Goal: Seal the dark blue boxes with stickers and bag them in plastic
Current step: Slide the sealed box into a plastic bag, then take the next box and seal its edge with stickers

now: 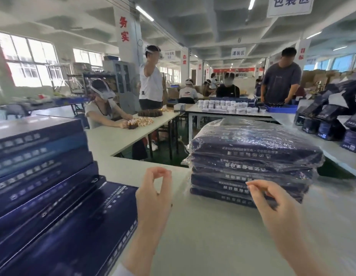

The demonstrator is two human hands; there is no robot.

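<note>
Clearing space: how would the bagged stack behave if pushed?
The bagged stack likely slips layer over layer, given its glossy plastic wrap. Low and wide, it probably won't tip. Several layers deep, it seems heavy.

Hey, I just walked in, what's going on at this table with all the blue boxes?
A person is packing at a white table. Both hands hover above it, the left hand and the right hand each with fingertips pinched together; whether they hold a sticker or film is unclear. To the left sits a stack of bare dark blue boxes, not yet bagged. Just beyond the right hand sits a stack of bagged boxes, wrapped in clear plastic.
</note>
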